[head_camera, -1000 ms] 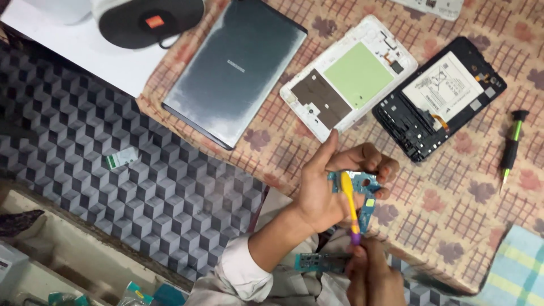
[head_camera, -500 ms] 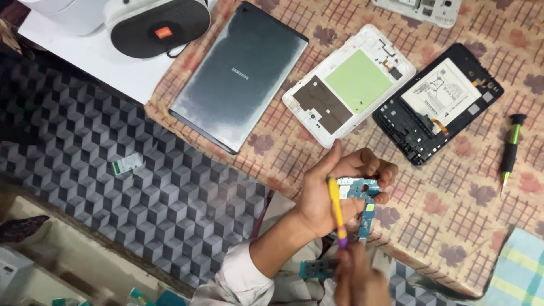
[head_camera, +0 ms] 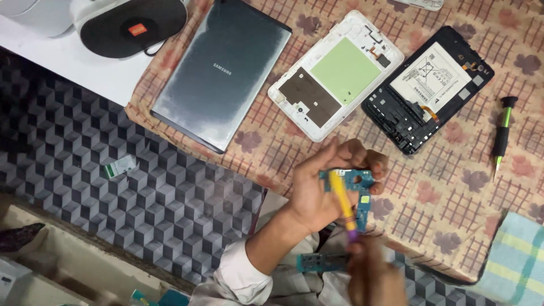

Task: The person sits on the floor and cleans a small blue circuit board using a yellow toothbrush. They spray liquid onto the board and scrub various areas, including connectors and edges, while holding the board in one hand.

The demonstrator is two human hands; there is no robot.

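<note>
My left hand [head_camera: 320,181] holds a small blue circuit board [head_camera: 356,190] above the patterned cloth. My right hand [head_camera: 377,277] grips a thin yellow and purple tool [head_camera: 341,204] whose tip lies against the board. A second blue circuit board [head_camera: 323,262] rests on my lap below the hands. On the cloth beyond lie a dark grey tablet [head_camera: 224,73], a white tablet back shell [head_camera: 335,73] with a green patch, and a black tablet frame with a battery [head_camera: 429,85].
A black and green screwdriver [head_camera: 501,136] lies at the right on the floral cloth [head_camera: 453,187]. A black and white speaker [head_camera: 130,25] sits on a white surface at the top left. A small green and white packet [head_camera: 120,167] lies on the cube-patterned floor. A checked cloth [head_camera: 518,260] is at the lower right.
The view has shifted slightly. The yellow tool has tilted and moved a little across the board; my left hand keeps the board in the same grip.
</note>
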